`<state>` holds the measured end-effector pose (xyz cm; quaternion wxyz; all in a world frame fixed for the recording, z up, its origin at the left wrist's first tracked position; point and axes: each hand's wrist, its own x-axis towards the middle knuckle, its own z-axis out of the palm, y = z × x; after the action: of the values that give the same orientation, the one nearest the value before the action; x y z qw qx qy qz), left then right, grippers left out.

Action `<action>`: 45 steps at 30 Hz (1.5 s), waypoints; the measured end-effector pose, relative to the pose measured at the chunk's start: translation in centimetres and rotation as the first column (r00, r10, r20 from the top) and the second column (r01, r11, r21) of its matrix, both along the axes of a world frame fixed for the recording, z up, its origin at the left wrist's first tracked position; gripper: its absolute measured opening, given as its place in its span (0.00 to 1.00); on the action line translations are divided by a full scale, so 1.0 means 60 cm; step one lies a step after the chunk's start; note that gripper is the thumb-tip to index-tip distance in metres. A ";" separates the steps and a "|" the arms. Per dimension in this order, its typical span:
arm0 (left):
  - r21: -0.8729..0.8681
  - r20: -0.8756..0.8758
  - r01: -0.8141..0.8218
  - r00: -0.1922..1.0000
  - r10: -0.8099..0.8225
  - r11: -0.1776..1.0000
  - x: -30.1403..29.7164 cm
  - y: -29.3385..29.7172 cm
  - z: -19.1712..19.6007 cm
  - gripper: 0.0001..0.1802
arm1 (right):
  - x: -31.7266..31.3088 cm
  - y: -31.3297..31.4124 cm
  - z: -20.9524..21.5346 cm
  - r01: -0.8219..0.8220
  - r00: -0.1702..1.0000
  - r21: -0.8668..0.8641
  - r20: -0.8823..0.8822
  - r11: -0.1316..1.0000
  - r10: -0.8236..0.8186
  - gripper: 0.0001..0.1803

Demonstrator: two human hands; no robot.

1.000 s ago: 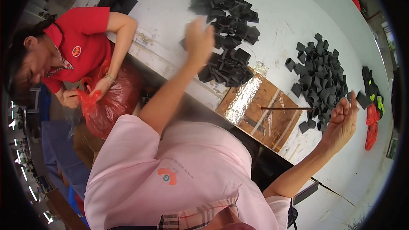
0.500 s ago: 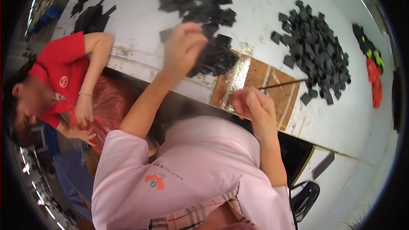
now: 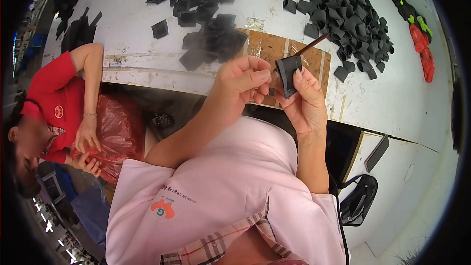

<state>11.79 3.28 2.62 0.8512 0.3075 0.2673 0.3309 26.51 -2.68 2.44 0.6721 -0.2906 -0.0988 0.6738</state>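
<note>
**poster1:** white worktable (image 3: 147, 29) filled the top of the shot, chipped along its near edge; a brown board (image 3: 274, 51) lay on it right in front of the person, with a thin brush (image 3: 311, 46) resting across the board's far corner; anyone catch what the hands were doing?

**poster2:** yeah; right hand (image 3: 306, 100) was clamped on a small black folded piece (image 3: 288, 74), thumb on one side and fingers behind, held upright above the table edge; left hand (image 3: 243, 81) was just beside it, fingers curled in and pinched together; couldn't tell if it gripped anything, though its fingertips sat right next to the piece

**poster1:** and the black stuff on the table?

**poster2:** two heaps; a pile of black pieces (image 3: 343, 14) to the right past the board, and flatter black pieces (image 3: 206, 34) to the left, touching the board's left end; a co-worker in a red shirt (image 3: 54, 98) sat off to the left, both hands on a red plastic bag (image 3: 115, 132)
</note>
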 end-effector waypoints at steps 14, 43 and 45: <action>0.051 -0.171 0.022 0.985 -0.013 0.998 0.021 -0.014 0.004 0.03 | 0.011 -0.018 -0.007 -0.025 0.925 -0.146 0.373 0.989 0.078 0.09; 0.352 -0.516 0.171 0.856 0.039 0.920 0.069 -0.041 -0.087 0.06 | 0.097 -0.029 -0.157 0.316 -0.379 0.121 0.926 0.941 0.008 0.07; 0.273 -0.508 0.149 0.861 0.011 0.950 0.075 -0.036 -0.067 0.07 | 0.091 -0.038 -0.113 0.310 0.610 -0.151 0.789 0.939 -0.074 0.05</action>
<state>16.29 1.15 -1.42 0.7059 0.5194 0.4148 0.2448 31.97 -4.96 -4.32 0.5866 -0.6494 -0.2510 0.4138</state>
